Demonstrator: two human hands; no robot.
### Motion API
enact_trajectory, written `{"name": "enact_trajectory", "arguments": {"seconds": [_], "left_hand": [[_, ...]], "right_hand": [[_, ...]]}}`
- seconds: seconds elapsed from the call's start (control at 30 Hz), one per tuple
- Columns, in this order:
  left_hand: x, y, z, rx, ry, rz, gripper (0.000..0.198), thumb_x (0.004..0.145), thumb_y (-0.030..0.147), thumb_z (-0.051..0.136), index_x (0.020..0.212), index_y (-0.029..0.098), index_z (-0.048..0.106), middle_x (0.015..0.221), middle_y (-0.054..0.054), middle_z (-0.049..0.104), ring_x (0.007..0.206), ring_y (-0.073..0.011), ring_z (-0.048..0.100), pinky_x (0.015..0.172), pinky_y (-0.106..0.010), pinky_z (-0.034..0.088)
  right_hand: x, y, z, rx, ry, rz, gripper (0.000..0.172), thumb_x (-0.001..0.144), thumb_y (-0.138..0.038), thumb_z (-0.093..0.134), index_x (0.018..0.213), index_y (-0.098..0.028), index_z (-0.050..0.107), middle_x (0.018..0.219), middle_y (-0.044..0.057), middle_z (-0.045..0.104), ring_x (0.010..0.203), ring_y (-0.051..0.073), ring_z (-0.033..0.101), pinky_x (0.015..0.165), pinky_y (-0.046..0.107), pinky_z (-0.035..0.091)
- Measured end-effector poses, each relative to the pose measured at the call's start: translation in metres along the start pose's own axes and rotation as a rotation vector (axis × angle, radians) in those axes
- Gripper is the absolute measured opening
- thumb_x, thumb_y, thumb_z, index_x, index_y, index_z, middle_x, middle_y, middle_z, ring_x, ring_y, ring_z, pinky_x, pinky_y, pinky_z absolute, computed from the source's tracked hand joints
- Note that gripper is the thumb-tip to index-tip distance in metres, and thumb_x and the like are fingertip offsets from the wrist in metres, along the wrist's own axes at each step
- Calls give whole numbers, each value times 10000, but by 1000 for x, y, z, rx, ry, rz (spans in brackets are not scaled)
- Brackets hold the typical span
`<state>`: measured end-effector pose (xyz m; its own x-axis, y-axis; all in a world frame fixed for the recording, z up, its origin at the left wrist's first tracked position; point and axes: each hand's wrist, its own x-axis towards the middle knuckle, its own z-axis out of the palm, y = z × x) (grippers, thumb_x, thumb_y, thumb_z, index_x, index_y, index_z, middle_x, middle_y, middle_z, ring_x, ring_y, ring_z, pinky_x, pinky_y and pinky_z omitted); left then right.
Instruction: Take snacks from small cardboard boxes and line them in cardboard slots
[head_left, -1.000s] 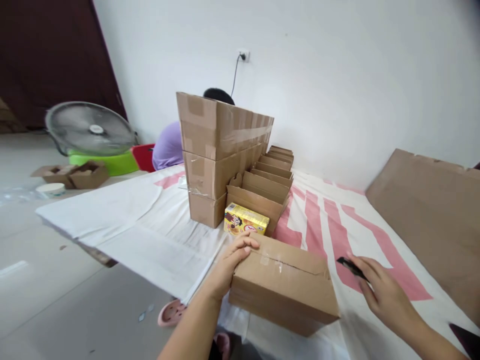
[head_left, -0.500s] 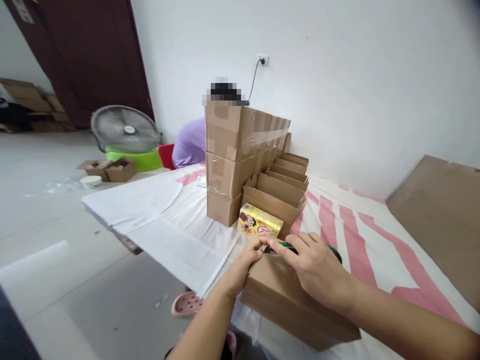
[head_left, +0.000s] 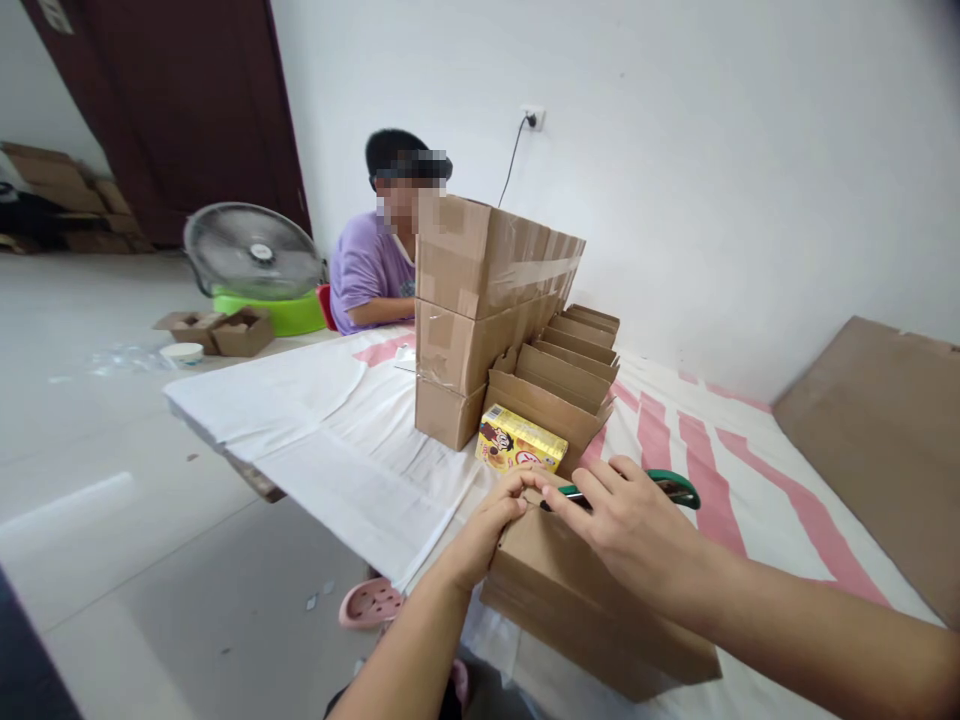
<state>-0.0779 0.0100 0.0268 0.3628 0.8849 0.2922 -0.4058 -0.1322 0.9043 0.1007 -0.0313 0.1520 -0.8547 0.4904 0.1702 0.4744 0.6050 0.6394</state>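
Observation:
In front of me a brown cardboard box lies at the table's near edge. My left hand is closed at its far left corner, with fingertips bent over the top edge. My right hand grips a slim green-and-black tool with a rounded, loop-like end, its narrow black tip pointing left close to my left fingers. Fingers cover its middle, so I cannot tell its exact kind. Just beyond the box, a yellow printed carton leans near a row of open cardboard boxes.
Taped cardboard boxes form a tall stack mid-table. Behind it sits a person in a purple shirt. A large cardboard sheet stands at the right. Left on the floor are a fan and small open boxes.
My right hand has shifted slightly, and more of the tool's green rounded end shows. The tip has moved a little right. The person behind the stack has raised their head and upper body.

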Motion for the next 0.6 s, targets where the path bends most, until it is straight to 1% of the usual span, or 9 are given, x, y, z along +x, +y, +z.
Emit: {"name": "enact_trajectory", "arguments": {"seconds": [0.17, 0.27, 0.37, 0.47, 0.6], "left_hand": [[-1, 2, 0, 15, 22, -43, 300, 752, 327, 544, 1013, 218, 644, 1198, -56, 638, 1248, -334, 460, 1056, -403, 296], [-1, 0, -1, 24, 26, -42, 299, 751, 327, 545, 1011, 221, 648, 1261, -53, 593, 1245, -333, 453, 1055, -401, 292], [0, -3, -2, 34, 32, -58, 313, 737, 325, 546, 1011, 217, 652, 1331, -53, 543, 1281, -343, 416, 1063, -407, 282], [0, -2, -1, 42, 22, -68, 320, 733, 323, 543, 1015, 214, 647, 1325, -60, 542, 1292, -346, 402, 1071, -417, 277], [-2, 4, 4, 69, 21, -93, 312, 732, 318, 530, 1011, 220, 633, 1330, -56, 521, 1234, -330, 437, 1050, -413, 298]], "right_hand": [[-4, 4, -2, 4, -27, -16, 325, 882, -135, 507, 1197, -156, 583, 800, 58, 629, 726, 230, 513, 688, 380, 301], [-6, 5, -2, -4, -45, -24, 328, 866, -112, 486, 1174, -151, 593, 792, 65, 624, 721, 237, 515, 704, 390, 307], [-8, 5, -2, -10, -54, -34, 348, 851, -97, 481, 1179, -142, 589, 785, 65, 617, 706, 235, 515, 685, 382, 300], [-12, 6, -2, -1, -52, -46, 351, 858, -102, 468, 1189, -144, 578, 793, 65, 620, 697, 232, 508, 654, 369, 293], [-19, 6, -3, -16, -34, -51, 346, 841, -100, 474, 1165, -150, 585, 807, 71, 637, 689, 233, 518, 637, 362, 295]]}}
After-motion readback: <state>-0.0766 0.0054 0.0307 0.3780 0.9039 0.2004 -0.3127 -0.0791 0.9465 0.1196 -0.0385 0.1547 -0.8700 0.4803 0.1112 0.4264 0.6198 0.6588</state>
